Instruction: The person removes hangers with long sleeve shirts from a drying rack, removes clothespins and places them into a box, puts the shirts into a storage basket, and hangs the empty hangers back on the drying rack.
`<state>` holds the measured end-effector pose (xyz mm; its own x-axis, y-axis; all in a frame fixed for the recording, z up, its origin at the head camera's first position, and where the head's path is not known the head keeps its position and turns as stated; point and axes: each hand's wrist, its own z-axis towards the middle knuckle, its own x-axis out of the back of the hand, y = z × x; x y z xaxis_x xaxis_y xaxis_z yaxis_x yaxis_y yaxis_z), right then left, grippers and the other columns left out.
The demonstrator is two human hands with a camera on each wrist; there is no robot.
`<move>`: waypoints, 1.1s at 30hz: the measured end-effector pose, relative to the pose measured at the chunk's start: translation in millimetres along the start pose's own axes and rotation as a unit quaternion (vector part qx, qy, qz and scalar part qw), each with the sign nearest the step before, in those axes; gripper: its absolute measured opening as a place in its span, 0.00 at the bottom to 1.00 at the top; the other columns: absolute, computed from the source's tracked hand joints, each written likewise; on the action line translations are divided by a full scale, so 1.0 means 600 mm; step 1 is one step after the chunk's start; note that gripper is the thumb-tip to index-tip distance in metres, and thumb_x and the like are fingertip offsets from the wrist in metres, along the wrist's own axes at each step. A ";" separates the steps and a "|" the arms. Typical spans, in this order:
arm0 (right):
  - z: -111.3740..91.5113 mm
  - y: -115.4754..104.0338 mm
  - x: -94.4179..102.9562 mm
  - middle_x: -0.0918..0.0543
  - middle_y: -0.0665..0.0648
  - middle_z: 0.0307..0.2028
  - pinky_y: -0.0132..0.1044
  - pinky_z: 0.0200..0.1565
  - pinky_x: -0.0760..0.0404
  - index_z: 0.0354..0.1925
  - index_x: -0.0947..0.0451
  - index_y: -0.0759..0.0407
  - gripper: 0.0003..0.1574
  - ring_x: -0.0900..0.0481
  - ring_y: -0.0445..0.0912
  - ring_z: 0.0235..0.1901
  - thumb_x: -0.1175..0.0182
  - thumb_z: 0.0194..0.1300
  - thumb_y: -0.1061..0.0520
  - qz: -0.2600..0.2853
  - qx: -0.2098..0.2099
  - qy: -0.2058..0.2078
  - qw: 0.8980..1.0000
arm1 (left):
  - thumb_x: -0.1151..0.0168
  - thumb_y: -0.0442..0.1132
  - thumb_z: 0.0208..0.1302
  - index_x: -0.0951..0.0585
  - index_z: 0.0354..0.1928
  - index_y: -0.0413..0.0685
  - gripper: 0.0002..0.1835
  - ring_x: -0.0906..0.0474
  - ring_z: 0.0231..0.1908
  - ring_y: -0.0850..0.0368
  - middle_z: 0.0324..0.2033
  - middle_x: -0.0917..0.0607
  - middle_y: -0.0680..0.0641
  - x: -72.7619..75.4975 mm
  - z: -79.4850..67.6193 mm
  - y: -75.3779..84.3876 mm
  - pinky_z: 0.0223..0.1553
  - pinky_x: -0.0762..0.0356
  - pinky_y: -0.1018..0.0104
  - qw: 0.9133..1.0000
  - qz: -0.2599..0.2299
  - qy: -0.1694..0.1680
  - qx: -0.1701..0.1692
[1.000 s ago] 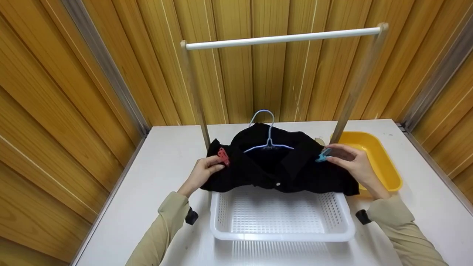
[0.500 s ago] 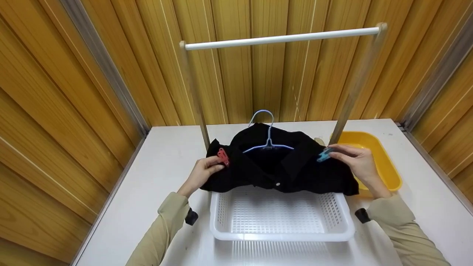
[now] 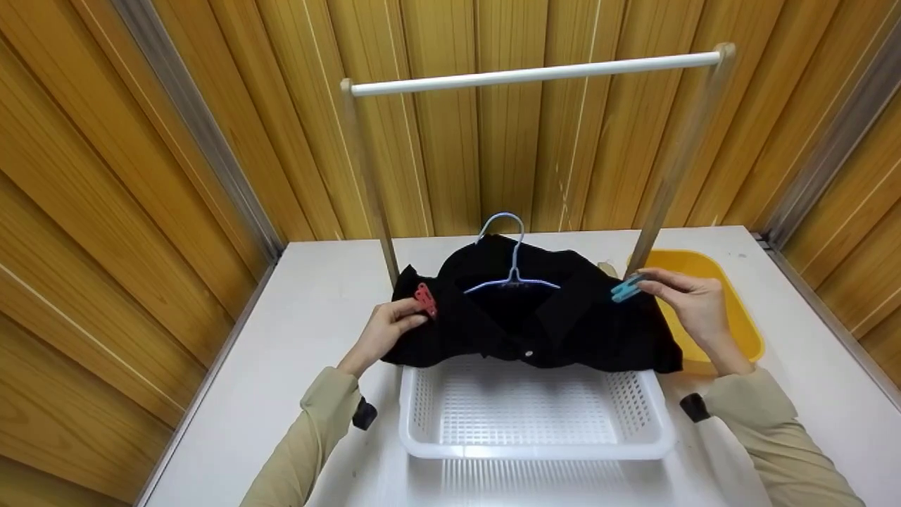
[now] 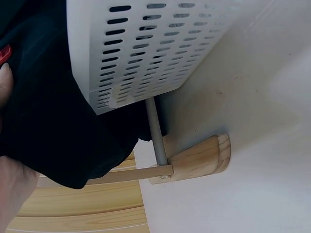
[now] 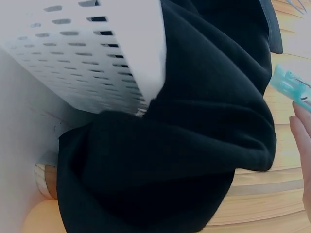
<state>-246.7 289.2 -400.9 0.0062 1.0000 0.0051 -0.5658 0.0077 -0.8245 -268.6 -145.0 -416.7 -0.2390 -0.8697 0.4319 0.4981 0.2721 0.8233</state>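
Note:
A black shirt point(image 3: 450, 331) with a collar and one pale button drapes over the back of a white basket. Inside its neck sits a blue hanger point(image 3: 514, 271), hook upward. My left hand point(image 3: 386, 327) pinches the shirt's left shoulder, fingertips right at a red clothespin point(image 3: 425, 299) clipped there. At the other shoulder, my right hand point(image 3: 693, 303) pinches a light blue clothespin point(image 3: 625, 290) between thumb and fingers. In the right wrist view this blue clothespin point(image 5: 291, 86) appears just beside the cloth's edge, with fingertips at its end.
The white perforated basket point(image 3: 538, 451) stands on a white table point(image 3: 310, 282). Behind the shirt rises a rack with wooden posts and a white rail point(image 3: 535, 74). A yellow tub point(image 3: 739, 327) lies at the right, partly behind my right hand. Wood-panelled walls enclose the table.
My right hand has drawn right and slightly up, bringing the blue clothespin off its earlier spot on the shirt's shoulder. The hanger hook has shifted slightly. My left hand has stayed put.

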 end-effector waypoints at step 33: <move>0.061 0.010 0.061 0.18 0.55 0.32 0.21 0.33 0.28 0.41 0.21 0.72 0.17 0.22 0.36 0.30 0.35 0.54 0.63 -0.216 -0.012 0.179 0.960 | 0.41 0.26 0.56 0.20 0.37 0.30 0.07 0.25 0.39 0.52 0.36 0.18 0.41 0.003 0.001 0.008 0.43 0.29 0.62 1.000 0.022 -0.002 0.001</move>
<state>-280.3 325.7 -385.2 0.5204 0.8391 0.1581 -0.4280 0.4166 -0.8021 -267.4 -145.1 -411.9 -0.2195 -0.8552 0.4695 0.5065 0.3114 0.8040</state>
